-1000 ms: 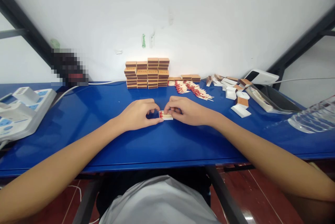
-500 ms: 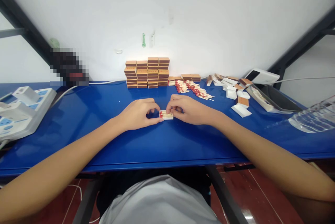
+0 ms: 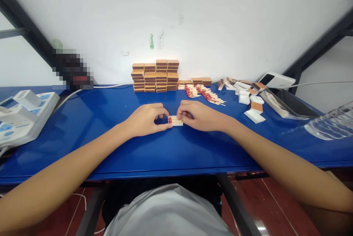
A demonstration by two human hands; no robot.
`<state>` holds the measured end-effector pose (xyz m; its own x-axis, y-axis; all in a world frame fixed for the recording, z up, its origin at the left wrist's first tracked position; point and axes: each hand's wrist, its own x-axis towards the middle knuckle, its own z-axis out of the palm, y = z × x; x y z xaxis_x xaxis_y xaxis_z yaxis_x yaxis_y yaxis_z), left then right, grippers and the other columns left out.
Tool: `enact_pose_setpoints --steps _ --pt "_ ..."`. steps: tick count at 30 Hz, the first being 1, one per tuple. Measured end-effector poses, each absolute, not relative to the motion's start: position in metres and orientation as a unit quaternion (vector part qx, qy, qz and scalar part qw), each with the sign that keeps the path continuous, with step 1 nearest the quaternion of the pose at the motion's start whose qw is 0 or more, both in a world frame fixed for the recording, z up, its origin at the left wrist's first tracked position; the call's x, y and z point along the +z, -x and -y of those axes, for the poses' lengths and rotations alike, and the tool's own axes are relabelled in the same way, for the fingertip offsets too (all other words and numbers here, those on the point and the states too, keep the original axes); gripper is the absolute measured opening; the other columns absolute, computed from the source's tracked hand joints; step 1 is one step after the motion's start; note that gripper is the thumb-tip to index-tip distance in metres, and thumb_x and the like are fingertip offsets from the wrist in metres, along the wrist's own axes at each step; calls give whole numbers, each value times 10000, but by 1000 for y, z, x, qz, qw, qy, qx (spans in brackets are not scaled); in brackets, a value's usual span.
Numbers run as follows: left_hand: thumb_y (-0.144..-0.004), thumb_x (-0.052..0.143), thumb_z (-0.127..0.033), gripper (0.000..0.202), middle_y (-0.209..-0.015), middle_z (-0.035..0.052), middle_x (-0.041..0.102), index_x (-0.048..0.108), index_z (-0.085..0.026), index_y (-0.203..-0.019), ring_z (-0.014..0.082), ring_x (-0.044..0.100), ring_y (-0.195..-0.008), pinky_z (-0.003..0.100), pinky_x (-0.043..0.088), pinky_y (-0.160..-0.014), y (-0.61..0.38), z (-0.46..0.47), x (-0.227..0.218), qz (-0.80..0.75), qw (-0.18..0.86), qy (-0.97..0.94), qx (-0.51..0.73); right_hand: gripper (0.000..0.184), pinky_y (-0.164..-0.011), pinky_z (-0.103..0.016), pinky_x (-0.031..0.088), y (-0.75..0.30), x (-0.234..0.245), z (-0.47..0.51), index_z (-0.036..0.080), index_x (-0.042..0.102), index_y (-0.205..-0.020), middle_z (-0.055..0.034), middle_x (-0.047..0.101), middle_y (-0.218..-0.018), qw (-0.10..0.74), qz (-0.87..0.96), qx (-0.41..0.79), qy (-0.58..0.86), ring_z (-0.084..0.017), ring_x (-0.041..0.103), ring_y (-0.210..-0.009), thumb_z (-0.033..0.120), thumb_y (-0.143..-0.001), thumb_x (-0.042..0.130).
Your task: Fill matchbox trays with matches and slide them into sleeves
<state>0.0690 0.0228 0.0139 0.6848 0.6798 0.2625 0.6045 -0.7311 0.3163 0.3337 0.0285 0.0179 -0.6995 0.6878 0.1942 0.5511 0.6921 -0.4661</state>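
Hands: left hand [image 3: 146,119], right hand [image 3: 199,115] fingers grasping match tray [image 3: 175,120] | matchbox stack [image 3: 156,76], loose matches [image 3: 205,94] behind

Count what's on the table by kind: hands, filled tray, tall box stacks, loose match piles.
Hands: 2, left hand and right hand
Filled tray: 1
Tall box stacks: 4
Loose match piles: 1
Total: 8

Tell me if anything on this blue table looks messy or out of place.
Mostly tidy: the finished matchboxes stand neatly stacked by the wall. Right of them, loose matches lie fanned out, and empty trays and sleeves sit jumbled at odd angles. Both hands hold one filled tray.
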Motion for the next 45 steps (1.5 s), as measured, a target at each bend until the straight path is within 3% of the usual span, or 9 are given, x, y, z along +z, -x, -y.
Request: enact_pose_setpoints --steps 17,26,34,45 --pt "-952 758 -485 317 -934 30 703 774 -195 -1081 178 658 -799 294 468 -701 -69 -23 14 -346 96 -914 187 228 -741 -280 440 -330 18 -24 172 749 -995 -57 651 -988 170 903 203 338 -148 599 -786 83 -952 543" --pt "-948 760 -493 340 -953 30 709 777 -197 -1114 182 673 -822 301 483 -721 -70 -22 15 -351 99 -912 186 282 -717 -285 404 -331 21 -23 183 787 -1024 -31 558 -898 162 921 141 325 -140 543 -713 99 -975 523" --pt "-952 758 -501 325 -940 25 706 779 -208 -1091 177 664 -802 298 469 -705 -70 -22 15 -352 103 -911 187 97 -711 -287 415 -333 23 -22 186 743 -998 -29 590 -896 181 912 155 332 -158 563 -759 210 -953 661" --pt "-959 739 -506 334 -933 36 704 781 -205 -1099 183 666 -803 300 477 -707 -70 -22 15 -349 101 -913 186 125 -703 -296 392 -331 20 -26 194 721 -967 -36 598 -902 175 910 156 342 -165 547 -754 263 -1009 626"
